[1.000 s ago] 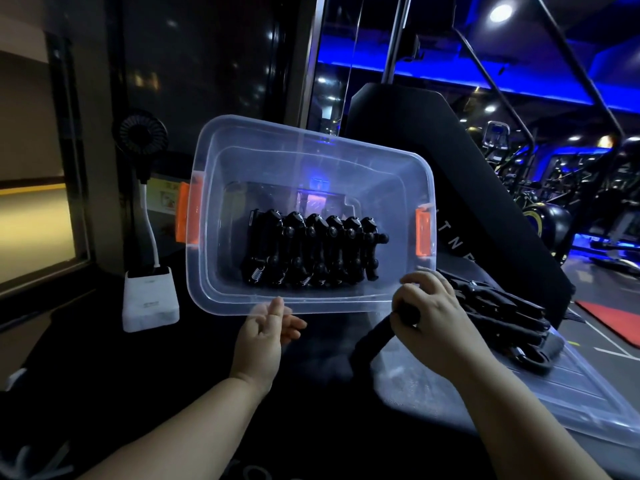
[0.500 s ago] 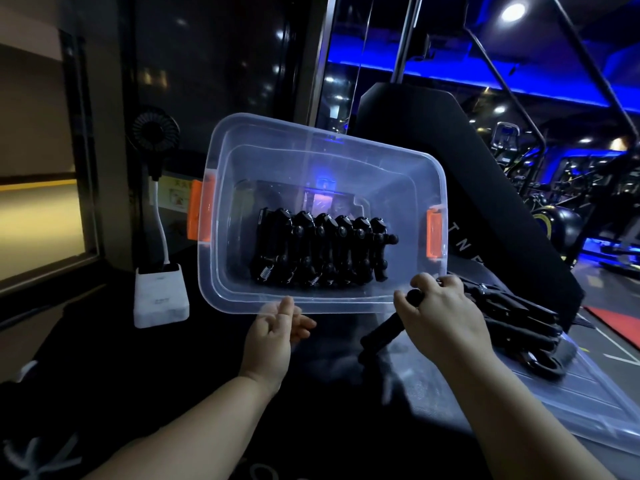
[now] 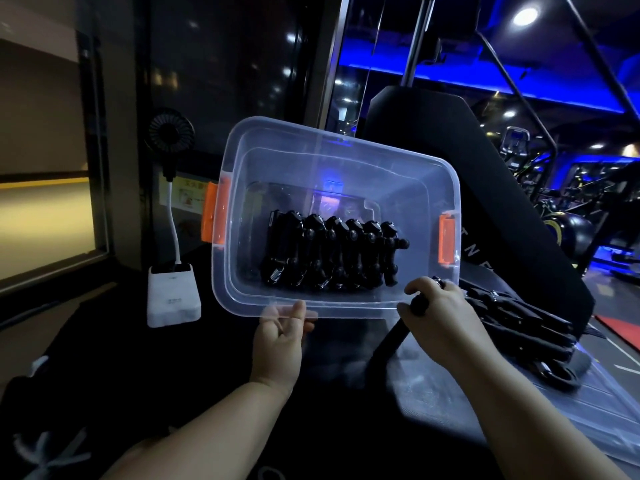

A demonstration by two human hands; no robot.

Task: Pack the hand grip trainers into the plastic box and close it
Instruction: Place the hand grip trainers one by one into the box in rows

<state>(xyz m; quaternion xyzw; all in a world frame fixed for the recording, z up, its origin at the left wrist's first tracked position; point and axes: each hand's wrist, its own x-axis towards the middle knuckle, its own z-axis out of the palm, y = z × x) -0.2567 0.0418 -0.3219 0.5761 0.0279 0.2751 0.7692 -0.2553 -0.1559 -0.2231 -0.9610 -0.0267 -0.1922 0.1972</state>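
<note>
1. Our left hand [image 3: 277,344] pinched the near rim of the clear plastic box [image 3: 311,161], tipping its opening toward us.
2. Our right hand [image 3: 440,323] was closed around a black grip trainer handle [image 3: 389,341], just beside the box's near right corner.
3. More loose trainers [image 3: 519,327] lay on the clear lid [image 3: 571,410] to the right.
4. Inside the box, a row of black packed trainers [image 3: 329,251] with steel springs lay side by side; orange latches [image 3: 214,213] on both ends.

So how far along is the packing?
Done: one row of trainers sits in the plastic box. In hand: left hand steadies the box's rim; right hand grips another trainer. Left: the pile on the lid, then closing.
</note>
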